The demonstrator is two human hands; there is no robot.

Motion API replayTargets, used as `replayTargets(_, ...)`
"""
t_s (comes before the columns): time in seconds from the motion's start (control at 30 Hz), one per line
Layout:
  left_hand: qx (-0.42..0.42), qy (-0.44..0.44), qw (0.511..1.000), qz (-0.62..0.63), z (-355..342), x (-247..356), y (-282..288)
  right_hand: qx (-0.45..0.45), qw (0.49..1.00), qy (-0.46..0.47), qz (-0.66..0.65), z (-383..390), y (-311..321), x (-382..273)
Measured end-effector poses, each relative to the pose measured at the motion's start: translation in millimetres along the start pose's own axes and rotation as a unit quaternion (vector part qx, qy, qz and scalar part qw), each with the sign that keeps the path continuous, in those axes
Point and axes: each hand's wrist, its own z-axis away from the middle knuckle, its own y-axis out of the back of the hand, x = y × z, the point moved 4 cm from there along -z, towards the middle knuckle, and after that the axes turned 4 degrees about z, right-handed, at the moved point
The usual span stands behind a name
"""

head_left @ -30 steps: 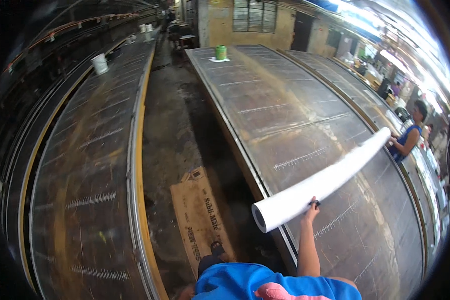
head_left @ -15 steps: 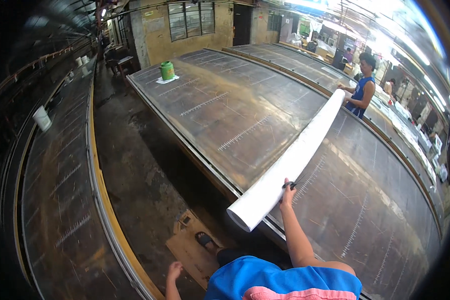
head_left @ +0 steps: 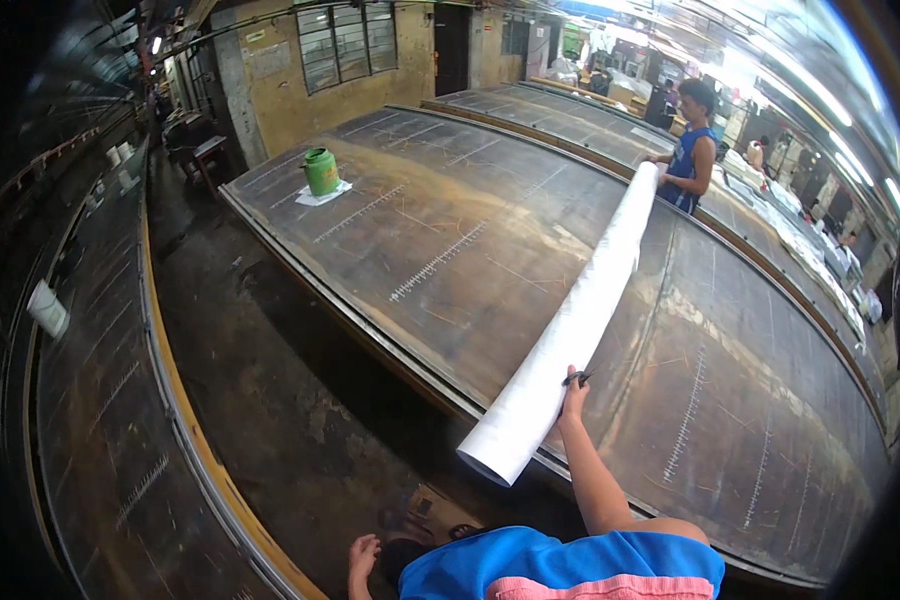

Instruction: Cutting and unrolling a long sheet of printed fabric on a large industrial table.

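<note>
My right hand [head_left: 573,393] grips dark scissors [head_left: 579,378] and presses against the near part of a long white roll [head_left: 550,360], which lies across the metal-topped table [head_left: 435,300] with its near end at the front edge. My left hand [head_left: 363,556] hangs low beside my body, away from the table, its fingers loosely curled and apart, with nothing in them. A co-worker [head_left: 695,160] in a blue sleeveless top stands across the table, hands at the roll's far end.
A green container [head_left: 321,178] on white paper sits on the table. An aisle floor [head_left: 260,350] separates it from a long table [head_left: 90,400] at left bearing a white bucket [head_left: 48,309]. More tables with materials [head_left: 790,205] stand at right; cardboard [head_left: 425,508] lies by my feet.
The roll has moved along the table, with my right hand and the co-worker still at it. My left hand has come into view at the lower left. The view has turned.
</note>
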Motion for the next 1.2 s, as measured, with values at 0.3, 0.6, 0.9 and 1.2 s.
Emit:
replayTargets(0.3,-0.093,-0.239,0.966,0.016,-145.3,307.4,63.3,-0.001,0.998,-0.052,-0.024,63.0,-203.9,25.1)
replayTargets(0.6,-0.235,-0.432,0.861,-0.131,-174.6,531.6,42.5,-0.021,1.000,-0.018,-0.009,70.8,-389.2,56.3)
replayTargets(0.9,-0.222,-0.614,0.686,-0.322,-251.7,646.0,20.4,0.005,1.000,0.018,-0.009,44.7,-554.5,69.4)
replayTargets(1.2,-0.293,-0.572,0.639,-0.422,-360.4,721.9,62.9,0.011,0.999,-0.037,-0.032,21.9,-697.3,101.8)
